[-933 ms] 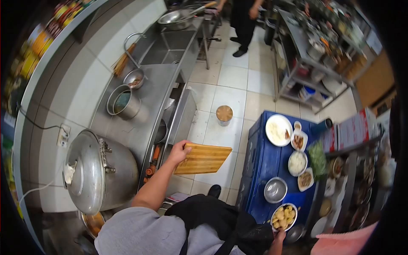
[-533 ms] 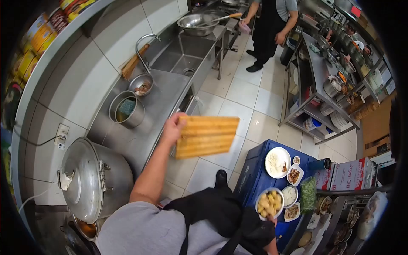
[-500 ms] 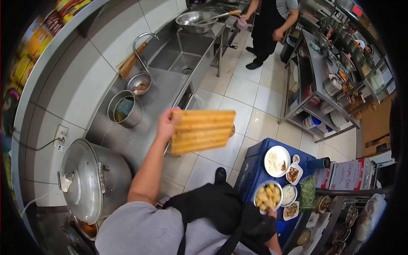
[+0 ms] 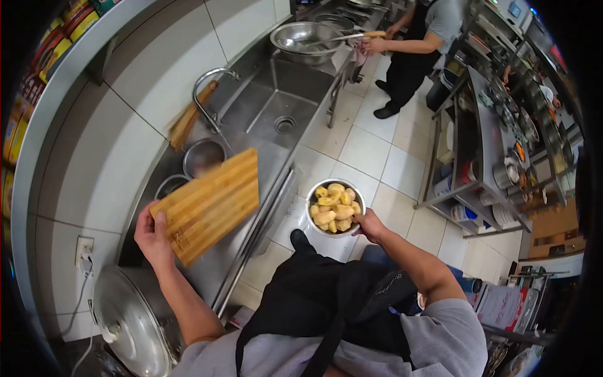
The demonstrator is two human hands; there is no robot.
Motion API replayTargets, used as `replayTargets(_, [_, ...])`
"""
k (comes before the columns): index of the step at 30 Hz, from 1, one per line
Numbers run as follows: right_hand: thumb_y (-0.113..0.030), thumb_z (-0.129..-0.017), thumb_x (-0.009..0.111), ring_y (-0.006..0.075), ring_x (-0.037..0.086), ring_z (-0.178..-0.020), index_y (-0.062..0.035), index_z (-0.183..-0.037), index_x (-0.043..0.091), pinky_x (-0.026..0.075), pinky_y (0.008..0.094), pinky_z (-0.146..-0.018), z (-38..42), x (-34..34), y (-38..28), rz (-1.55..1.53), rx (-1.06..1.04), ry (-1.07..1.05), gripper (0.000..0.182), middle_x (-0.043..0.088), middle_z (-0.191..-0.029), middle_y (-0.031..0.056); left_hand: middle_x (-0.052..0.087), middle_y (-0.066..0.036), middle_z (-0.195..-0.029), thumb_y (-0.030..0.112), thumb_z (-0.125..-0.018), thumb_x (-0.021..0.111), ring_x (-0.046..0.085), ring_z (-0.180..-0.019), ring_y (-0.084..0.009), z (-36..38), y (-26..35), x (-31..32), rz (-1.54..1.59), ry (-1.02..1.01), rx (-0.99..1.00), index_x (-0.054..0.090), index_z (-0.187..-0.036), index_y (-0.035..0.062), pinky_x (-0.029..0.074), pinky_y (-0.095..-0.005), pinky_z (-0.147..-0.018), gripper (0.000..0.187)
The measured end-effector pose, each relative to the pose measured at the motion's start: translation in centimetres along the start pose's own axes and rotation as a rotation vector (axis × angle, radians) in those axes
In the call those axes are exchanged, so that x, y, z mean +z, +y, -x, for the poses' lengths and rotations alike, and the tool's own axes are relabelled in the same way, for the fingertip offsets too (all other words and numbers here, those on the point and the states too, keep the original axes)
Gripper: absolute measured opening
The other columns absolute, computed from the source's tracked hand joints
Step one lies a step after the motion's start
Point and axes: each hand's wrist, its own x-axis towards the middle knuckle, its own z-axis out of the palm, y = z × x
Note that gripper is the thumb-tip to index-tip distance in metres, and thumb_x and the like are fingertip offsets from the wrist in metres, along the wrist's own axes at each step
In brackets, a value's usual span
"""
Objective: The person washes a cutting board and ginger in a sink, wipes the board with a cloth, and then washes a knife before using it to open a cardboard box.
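My left hand point(image 4: 154, 237) grips a wooden cutting board point(image 4: 210, 204) by its near left edge, tilted over the steel counter. Behind the board, a steel bowl point(image 4: 204, 157) and a pot point(image 4: 171, 186) are partly hidden. My right hand point(image 4: 370, 226) is closed on the rim of a metal bowl point(image 4: 336, 207) filled with peeled yellow pieces, which look like potatoes, above the tiled floor.
A sink point(image 4: 282, 103) with a curved faucet point(image 4: 201, 94) lies ahead, a large basin point(image 4: 306, 43) beyond it. Another person point(image 4: 414, 56) stands farther off. A lidded pot point(image 4: 135, 320) is at lower left, a shelving table point(image 4: 477, 138) on the right.
My left hand has carried the board left, over the counter. My right hand has lifted the bowl off the blue surface and brought it forward and left. The view has turned, and the co-worker's hands are closer together.
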Motion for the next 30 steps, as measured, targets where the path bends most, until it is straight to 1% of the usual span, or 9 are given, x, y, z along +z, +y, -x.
replayTargets(8, [-0.010, -0.083, 0.056, 0.0253, 0.070, -0.077, 0.0042, -0.131, 0.044, 0.061, 0.0324, -0.055, -15.9, 12.5, -13.9, 0.387, -0.056, -0.294, 0.052, 0.063, -0.109, 0.0181, 0.064, -0.005, -0.100, 0.006, -0.092, 0.062, 0.058, -0.090, -0.0109, -6.0, 1.3, -3.0, -0.092, 0.061, -0.051, 0.061, -0.115, -0.0043, 0.045, -0.0245, -0.085, 0.026])
replayTargets(11, [-0.008, -0.082, 0.054, 0.0239, 0.068, -0.079, 0.0018, -0.128, 0.046, 0.061, 0.0340, -0.057, -21.2, 14.7, -13.8, 0.419, 0.024, -0.351, 0.048, 0.064, -0.102, 0.0149, 0.064, -0.006, -0.102, 0.006, -0.092, 0.062, 0.057, -0.092, -0.0116, -6.7, 2.6, -4.5, -0.153, 0.083, -0.014, 0.061, -0.116, -0.0045, 0.044, -0.0244, -0.085, 0.026])
replayTargets(17, [-0.009, -0.082, 0.057, 0.0256, 0.068, -0.081, 0.0013, -0.124, 0.052, 0.062, 0.0348, -0.059, -24.6, 18.5, -15.9, 0.495, 0.109, -0.499, 0.044, 0.065, -0.105, 0.0156, 0.063, -0.006, -0.101, 0.008, -0.093, 0.063, 0.056, -0.091, -0.0115, -5.3, 2.5, -6.9, -0.196, 0.180, -0.050, 0.061, -0.116, -0.0044, 0.043, -0.0239, -0.083, 0.027])
replayTargets(23, [-0.009, -0.082, 0.062, 0.0268, 0.070, -0.079, -0.0036, -0.133, 0.047, 0.062, 0.0349, -0.059, -27.6, 20.4, -18.9, 0.651, 0.121, -0.728, 0.054, 0.064, -0.112, 0.0155, 0.063, -0.008, -0.104, 0.016, -0.092, 0.067, 0.057, -0.092, -0.0136, -4.1, 3.1, -6.8, -0.228, 0.288, -0.062, 0.061, -0.114, -0.0049, 0.045, -0.0265, -0.084, 0.031])
replayTargets(25, [-0.011, -0.081, 0.065, 0.0268, 0.070, -0.080, -0.0046, -0.136, 0.045, 0.062, 0.0347, -0.061, -28.2, 20.6, -20.1, 0.698, 0.156, -0.768, 0.058, 0.064, -0.114, 0.0152, 0.063, -0.009, -0.106, 0.017, -0.092, 0.067, 0.058, -0.093, -0.0143, -3.8, 3.3, -6.5, -0.238, 0.326, -0.067, 0.061, -0.114, -0.0051, 0.045, -0.0273, -0.086, 0.031])
replayTargets(27, [-0.020, -0.086, 0.066, 0.0228, 0.069, -0.078, -0.0027, -0.129, 0.052, 0.062, 0.0344, -0.063, -29.0, 20.4, -21.3, 0.693, 0.318, -0.886, 0.048, 0.065, -0.107, 0.0148, 0.063, -0.009, -0.107, 0.019, -0.092, 0.069, 0.058, -0.094, -0.0145, -3.8, 3.9, -5.6, -0.253, 0.356, -0.041, 0.062, -0.113, -0.0050, 0.045, -0.0274, -0.086, 0.033])
replayTargets(28, [-0.029, -0.088, 0.068, 0.0228, 0.069, -0.077, -0.0055, -0.129, 0.052, 0.061, 0.0346, -0.060, -30.0, 20.5, -22.3, 0.802, 0.435, -0.994, 0.050, 0.065, -0.109, 0.0139, 0.063, -0.009, -0.107, 0.019, -0.092, 0.069, 0.058, -0.094, -0.0145, -3.9, 4.1, -5.0, -0.260, 0.380, -0.041, 0.062, -0.113, -0.0050, 0.045, -0.0274, -0.086, 0.033])
replayTargets(29, [-0.029, -0.088, 0.068, 0.0228, 0.069, -0.077, -0.0055, -0.129, 0.052, 0.061, 0.0346, -0.060, -31.3, 21.1, -23.6, 0.824, 0.432, -1.013, 0.050, 0.065, -0.109, 0.0139, 0.064, -0.009, -0.107, 0.021, -0.091, 0.070, 0.058, -0.094, -0.0144, -4.1, 4.3, -4.4, -0.282, 0.388, -0.026, 0.062, -0.113, -0.0048, 0.045, -0.0276, -0.086, 0.035])
replayTargets(30, [-0.032, -0.088, 0.068, 0.0233, 0.069, -0.078, -0.0074, -0.133, 0.050, 0.060, 0.0359, -0.063, -32.7, 22.0, -25.0, 1.092, 0.440, -1.067, 0.054, 0.061, -0.118, 0.0142, 0.064, -0.008, -0.106, 0.022, -0.091, 0.071, 0.058, -0.094, -0.0144, -4.1, 4.6, -3.6, -0.306, 0.399, -0.015, 0.062, -0.114, -0.0046, 0.045, -0.0278, -0.086, 0.037])
